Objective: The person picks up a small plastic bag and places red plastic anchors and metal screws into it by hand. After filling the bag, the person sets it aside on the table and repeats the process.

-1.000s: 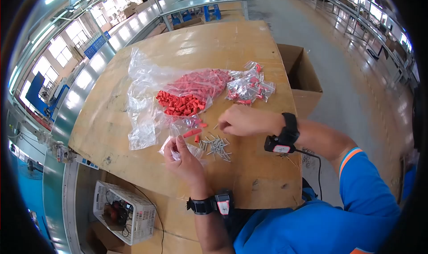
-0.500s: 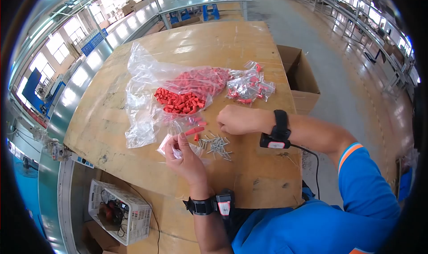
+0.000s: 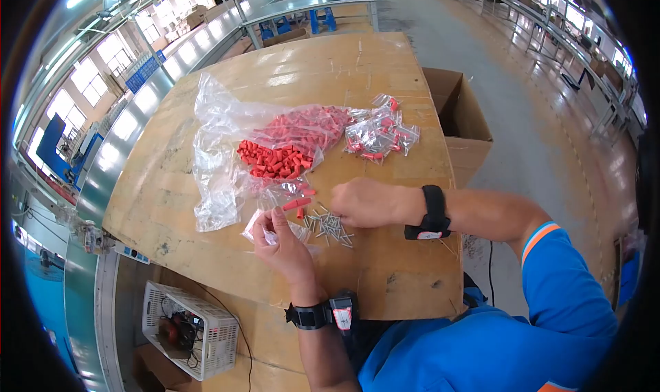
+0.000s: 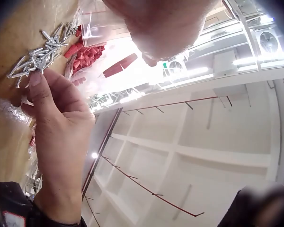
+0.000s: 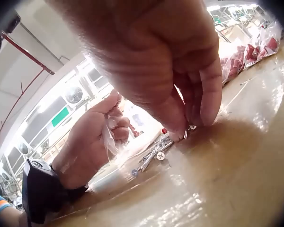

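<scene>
1. Apparently you are at the picking step: your right hand (image 3: 371, 203) has its fingertips down at a loose pile of silver metal screws (image 4: 41, 56). Those fingers bend toward the thumb; whether they pinch a screw cannot be told.
2. Your left hand (image 3: 283, 251) grips a crumpled clear plastic film (image 5: 109, 136) in curled fingers. A long red tapered piece (image 3: 297, 203) sits just beyond their tips, perhaps inside the film.
3. Your next move probably calls for a firm thumb-and-finger pinch and a clean lift off the pile.
4. Beyond your left fingertips, short red tubular pieces (image 3: 275, 161) heap in a large clear plastic bag (image 3: 216, 199). Small clear packets with red and silver contents (image 3: 378, 134) lie on the surface (image 3: 385, 268), farther out past your right fingers.
5. Crossed screws could tangle; one short red cylinder (image 3: 300, 213) lies between your two hands' fingers, beside the pile.
</scene>
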The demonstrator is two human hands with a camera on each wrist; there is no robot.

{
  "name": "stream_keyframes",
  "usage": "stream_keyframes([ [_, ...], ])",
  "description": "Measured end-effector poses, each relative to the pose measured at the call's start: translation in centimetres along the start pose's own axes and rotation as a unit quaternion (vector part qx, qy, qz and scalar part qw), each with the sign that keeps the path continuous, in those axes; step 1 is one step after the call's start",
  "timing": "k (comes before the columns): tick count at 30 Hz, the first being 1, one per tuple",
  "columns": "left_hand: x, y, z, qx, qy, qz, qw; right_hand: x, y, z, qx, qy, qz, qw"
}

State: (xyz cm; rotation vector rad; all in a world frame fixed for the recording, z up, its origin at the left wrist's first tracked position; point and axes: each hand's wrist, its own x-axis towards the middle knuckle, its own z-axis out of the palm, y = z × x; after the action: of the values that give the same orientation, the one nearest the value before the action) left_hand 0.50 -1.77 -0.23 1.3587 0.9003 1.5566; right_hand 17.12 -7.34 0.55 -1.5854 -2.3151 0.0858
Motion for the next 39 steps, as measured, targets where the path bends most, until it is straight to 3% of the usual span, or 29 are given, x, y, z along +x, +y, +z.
stream_keyframes([
  [11, -0.2, 0.2, 0.3, 0.039, -0.015, 0.031, 0.999, -0.2, 1.0, 0.4, -0.012, 0.036, -0.049, 0.998],
  [14, -0.2, 0.0, 0.4, 0.029, -0.019, 0.03, 0.999, -0.3, 1.5, -0.3, 0.146, 0.019, 0.05, 0.988],
  [17, -0.3, 0.2, 0.4, 0.027, -0.028, 0.02, 0.999, -0.4, 1.7, -0.5, 0.076, 0.029, -0.024, 0.996],
  [26, -0.6, 0.7, 0.6, 0.047, -0.053, 0.022, 0.997, -0.1, 1.4, 0.2, -0.026, 0.028, -0.035, 0.999],
  [29, -0.5, 0.3, 0.4, 0.108, -0.089, 0.078, 0.987, -0.1, 1.5, -1.4, 0.111, -0.041, 0.042, 0.992],
  [32, -0.2, 0.2, 0.4, 0.174, -0.128, 0.159, 0.963, -0.9, 1.9, -3.6, 0.243, -0.01, 0.149, 0.959],
  [35, -0.3, 0.6, 0.8, 0.193, -0.18, 0.21, 0.941, -0.7, 1.4, -7.3, 0.355, 0.033, 0.173, 0.918],
  [39, -0.6, 1.0, 1.1, 0.209, -0.229, 0.211, 0.927, 1.1, 0.3, -8.8, 0.288, 0.06, 0.083, 0.952],
])
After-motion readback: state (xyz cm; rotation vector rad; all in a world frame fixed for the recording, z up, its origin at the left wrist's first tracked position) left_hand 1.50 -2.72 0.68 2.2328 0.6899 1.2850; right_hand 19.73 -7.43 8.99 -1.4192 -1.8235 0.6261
